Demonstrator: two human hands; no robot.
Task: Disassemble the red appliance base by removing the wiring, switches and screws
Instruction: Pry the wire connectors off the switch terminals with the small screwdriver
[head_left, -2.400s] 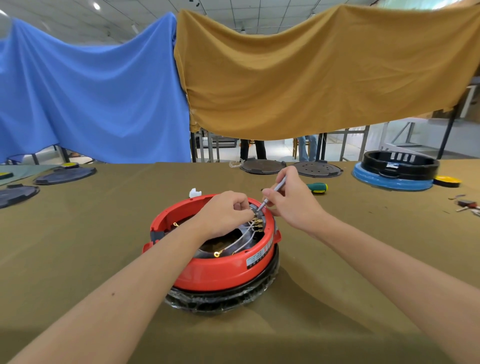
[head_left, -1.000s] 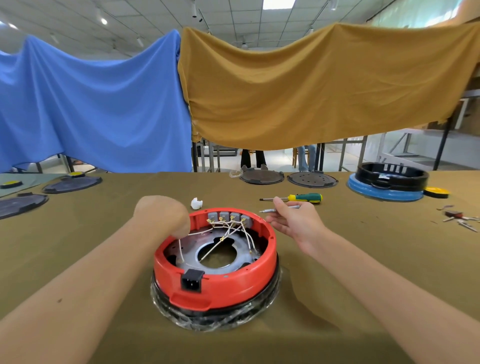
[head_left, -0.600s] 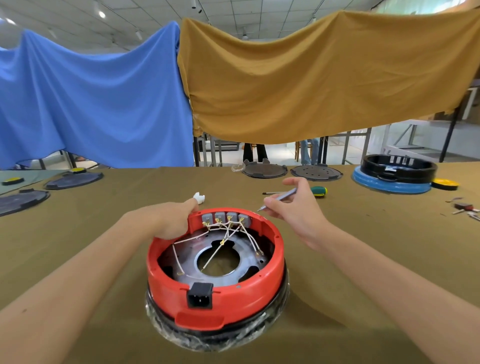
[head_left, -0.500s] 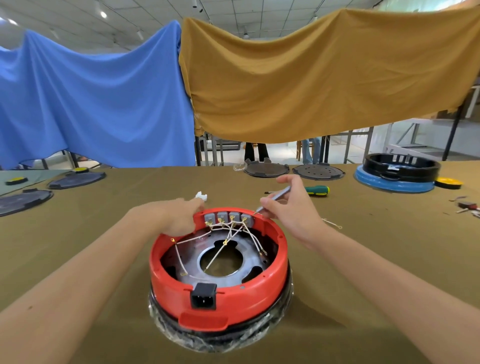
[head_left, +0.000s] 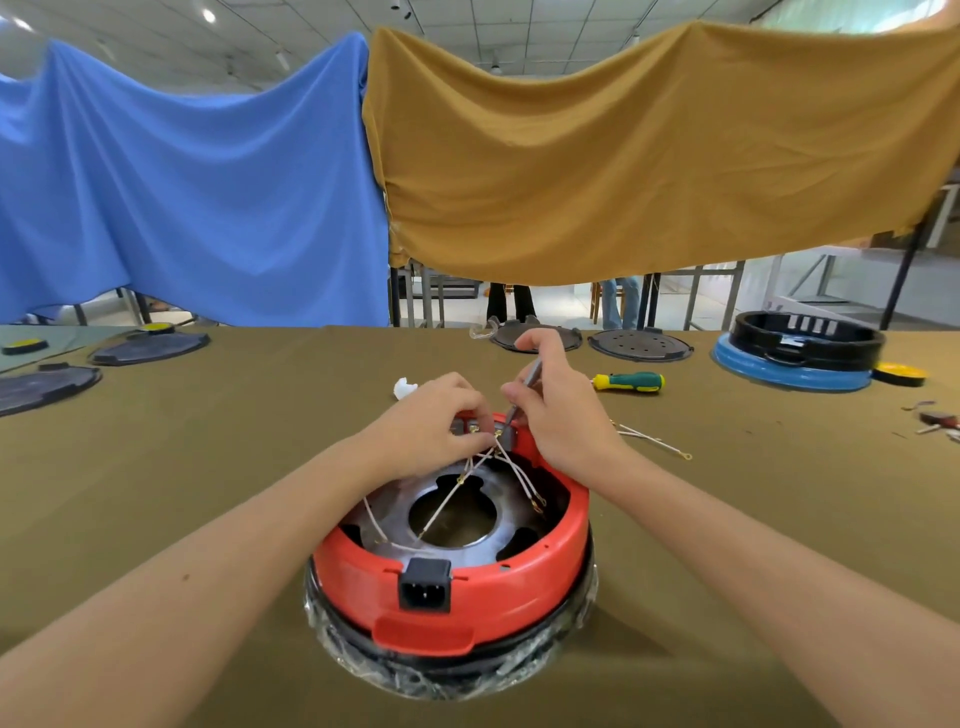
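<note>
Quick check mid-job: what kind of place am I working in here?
Probably a workshop or teardown bench in a large hall: a cloth-covered table, loose appliance parts such as black lids and a black-and-blue base, a screwdriver, and cloth backdrops hung behind.

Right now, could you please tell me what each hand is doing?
Left hand: fingers pinch the white wires at the far rim of the red base.
Right hand: holds a thin grey tool, tip down at the switches.
</note>
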